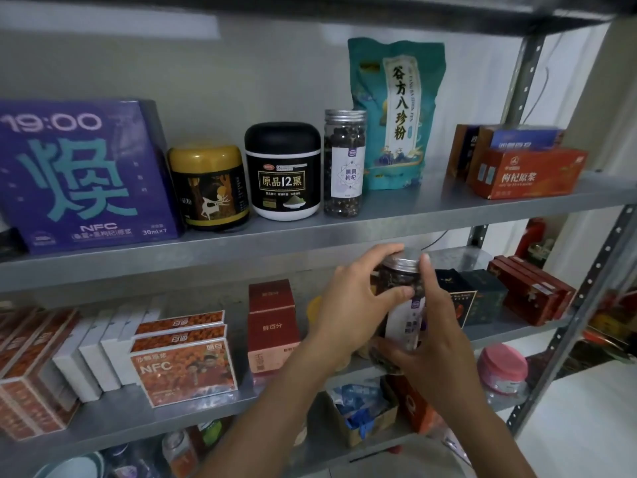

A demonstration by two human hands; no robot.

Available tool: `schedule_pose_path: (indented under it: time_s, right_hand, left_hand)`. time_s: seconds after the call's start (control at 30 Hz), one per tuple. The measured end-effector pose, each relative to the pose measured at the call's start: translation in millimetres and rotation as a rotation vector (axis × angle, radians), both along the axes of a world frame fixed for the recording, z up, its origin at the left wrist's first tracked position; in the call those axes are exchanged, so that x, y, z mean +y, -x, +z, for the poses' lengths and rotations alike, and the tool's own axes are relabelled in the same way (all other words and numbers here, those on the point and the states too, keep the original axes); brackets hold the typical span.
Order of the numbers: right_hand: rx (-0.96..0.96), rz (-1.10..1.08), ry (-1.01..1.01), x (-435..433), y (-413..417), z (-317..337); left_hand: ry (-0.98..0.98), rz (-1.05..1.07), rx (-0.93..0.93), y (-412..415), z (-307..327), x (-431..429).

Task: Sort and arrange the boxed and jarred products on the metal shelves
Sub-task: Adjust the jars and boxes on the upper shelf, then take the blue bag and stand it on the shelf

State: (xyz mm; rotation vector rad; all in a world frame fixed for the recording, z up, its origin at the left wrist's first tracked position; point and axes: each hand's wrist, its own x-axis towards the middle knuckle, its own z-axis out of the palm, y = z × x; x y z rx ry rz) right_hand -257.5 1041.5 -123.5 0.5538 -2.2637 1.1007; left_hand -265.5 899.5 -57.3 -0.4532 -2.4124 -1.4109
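A clear jar (401, 288) with a silver screw lid and dark berries inside is held in front of the middle shelf (144, 408). My left hand (355, 305) wraps its upper side and lid. My right hand (431, 336) grips its lower part and label. On the upper shelf (413, 205) stand a purple box (82, 174), a gold-lidded jar (208, 188), a black-lidded jar (282, 172), a matching clear berry jar (344, 163), a teal pouch (396, 112) and orange-red boxes (517, 163).
The middle shelf holds orange NFC boxes (182, 360), white boxes (103, 346), a tall red box (272, 319), dark boxes (472, 298) and flat red boxes (534, 291). A pink-lidded jar (503, 365) and a blue-filled carton (362, 408) sit lower. A perforated upright (582, 305) stands right.
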Motion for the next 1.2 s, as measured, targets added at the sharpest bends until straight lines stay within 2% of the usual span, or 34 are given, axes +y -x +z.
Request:
schedule_pose_path:
  time_s: [0.13,0.23,0.3,0.37,0.5,0.63,0.77,0.97,1.1,1.2]
  right_hand:
    - [0.036,0.067,0.105,6,18,24]
    - [0.116,0.070,0.195,8,37,55]
    - [0.214,0.069,0.259,8,54,80]
    - [0.295,0.061,0.289,7,71,105]
    - [0.412,0.032,0.262,4,110,145]
    - [0.312,0.036,0.151,-5,141,150]
    - [0.161,0.155,0.077,-11,163,140]
    - [0.143,0.172,0.048,-11,178,141]
    - [0.104,0.186,0.025,-8,178,140]
    - [0.043,0.292,0.031,1,174,139]
  left_hand:
    - [0.080,-0.037,0.031,9,28,-6]
    - [0.148,0.140,0.349,21,60,-17]
    - [0.299,0.350,0.595,38,87,-28]
    - [0.467,0.482,0.670,57,111,-39]
    - [0.720,0.447,0.556,89,129,-56]
    - [0.708,0.429,0.572,96,130,-55]
    - [0.741,0.396,0.601,100,140,-60]
    - [0.724,0.319,0.609,110,153,-69]
    - [0.873,0.272,0.488,123,181,-62]
    - [1.005,0.297,0.428,133,191,-49]
